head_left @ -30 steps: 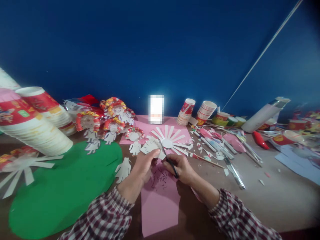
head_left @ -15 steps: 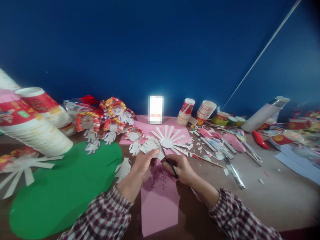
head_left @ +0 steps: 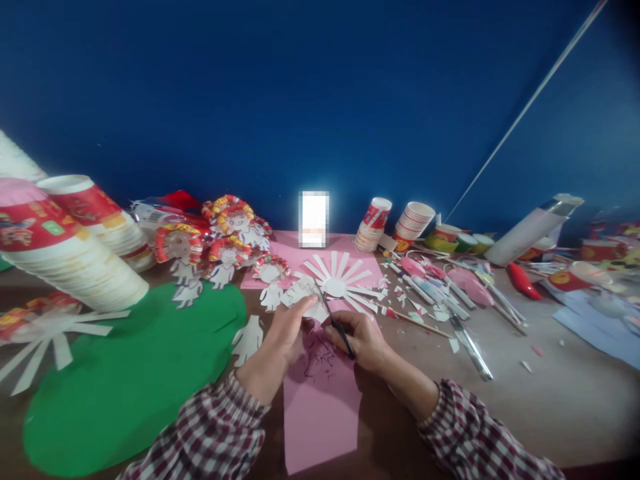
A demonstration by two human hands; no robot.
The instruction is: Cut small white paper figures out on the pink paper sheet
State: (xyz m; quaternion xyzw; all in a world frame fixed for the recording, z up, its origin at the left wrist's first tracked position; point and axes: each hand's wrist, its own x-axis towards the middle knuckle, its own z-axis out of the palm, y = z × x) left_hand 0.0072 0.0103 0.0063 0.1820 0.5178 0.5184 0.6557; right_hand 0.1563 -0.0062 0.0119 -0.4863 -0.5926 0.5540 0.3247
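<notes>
Near the middle of the table, my left hand (head_left: 293, 333) is closed on a white paper piece (head_left: 303, 291), the thumb lying over it. My right hand (head_left: 363, 339) grips black-handled scissors (head_left: 341, 332), whose blades point up and left to the paper's right edge. Under both hands lies a pink sheet (head_left: 321, 420) with dark drawn lines. Just behind them is a white cut-paper burst (head_left: 335, 287) with strips spread round a disc. A white figure cutout (head_left: 248, 340) rests left of my left forearm.
A green sheet (head_left: 135, 380) and leaning cup stacks (head_left: 95, 267) occupy the left. Red-and-yellow ringed figures (head_left: 230, 257) stand behind. Pens, a brush (head_left: 420, 322), paper scraps and a silver-capped tube (head_left: 530, 230) lie on the right. A blue wall closes the back.
The whole view has shifted slightly, so things appear a little farther right. Both hands keep nearly the same pose, still holding the paper and scissors.
</notes>
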